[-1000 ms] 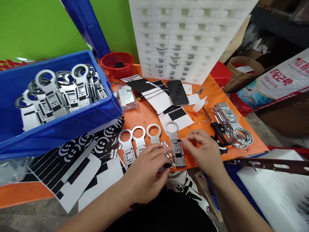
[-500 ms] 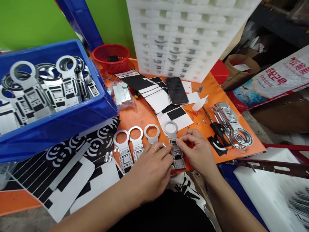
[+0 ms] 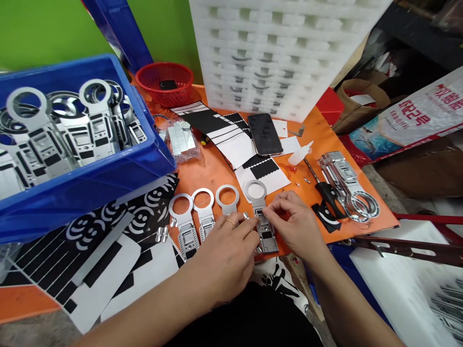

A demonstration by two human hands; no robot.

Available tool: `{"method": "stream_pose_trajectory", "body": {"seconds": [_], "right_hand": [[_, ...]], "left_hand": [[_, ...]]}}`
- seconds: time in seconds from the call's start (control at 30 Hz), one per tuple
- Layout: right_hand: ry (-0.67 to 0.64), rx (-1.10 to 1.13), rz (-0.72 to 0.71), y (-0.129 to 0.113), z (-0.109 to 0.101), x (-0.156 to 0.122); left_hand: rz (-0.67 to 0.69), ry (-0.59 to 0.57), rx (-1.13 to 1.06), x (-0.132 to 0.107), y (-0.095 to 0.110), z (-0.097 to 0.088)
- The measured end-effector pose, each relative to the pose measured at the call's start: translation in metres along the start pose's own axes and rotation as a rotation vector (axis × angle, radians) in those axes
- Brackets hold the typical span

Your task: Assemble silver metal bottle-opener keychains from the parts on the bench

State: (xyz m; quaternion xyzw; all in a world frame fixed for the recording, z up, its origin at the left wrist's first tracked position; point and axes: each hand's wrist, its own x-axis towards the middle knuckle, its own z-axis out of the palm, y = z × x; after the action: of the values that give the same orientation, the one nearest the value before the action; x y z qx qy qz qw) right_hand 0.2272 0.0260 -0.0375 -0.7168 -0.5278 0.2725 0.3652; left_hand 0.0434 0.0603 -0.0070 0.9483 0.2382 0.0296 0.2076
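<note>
A silver metal bracket with a ring at its far end (image 3: 266,233) lies in front of me at the table's near edge. My left hand (image 3: 229,258) is curled at the bracket's left edge, its fingertips against the metal. From the right, my right hand (image 3: 296,226) pinches thumb and forefinger at the bracket's middle; anything between them is too small or hidden to name. Left of my hands lie more ring brackets: one (image 3: 188,241), another (image 3: 207,224), and a third (image 3: 227,197) partly under my left hand. Small silver metal pieces (image 3: 162,234) lie beside them.
A blue bin (image 3: 152,166) full of ring brackets stands at left, a red basket (image 3: 188,82) behind it. A phone (image 3: 265,135) lies on sticker sheets. At right are a screwdriver (image 3: 327,195) and stacked brackets (image 3: 343,171). A white foam block (image 3: 253,9) stands behind.
</note>
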Motion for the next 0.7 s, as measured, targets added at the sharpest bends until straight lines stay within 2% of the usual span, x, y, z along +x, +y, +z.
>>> {"method": "stream_pose_trajectory", "body": {"seconds": [0.37, 0.7], "right_hand": [[0.0, -0.25, -0.062, -0.0093, 0.0016, 0.0014], [-0.019, -0.334, -0.092, -0.0067, 0.0003, 0.0007]], "left_hand": [[-0.021, -0.018, 0.01, -0.0028, 0.0007, 0.0001], [-0.056, -0.077, 0.013, -0.0003, 0.0029, -0.0046]]}}
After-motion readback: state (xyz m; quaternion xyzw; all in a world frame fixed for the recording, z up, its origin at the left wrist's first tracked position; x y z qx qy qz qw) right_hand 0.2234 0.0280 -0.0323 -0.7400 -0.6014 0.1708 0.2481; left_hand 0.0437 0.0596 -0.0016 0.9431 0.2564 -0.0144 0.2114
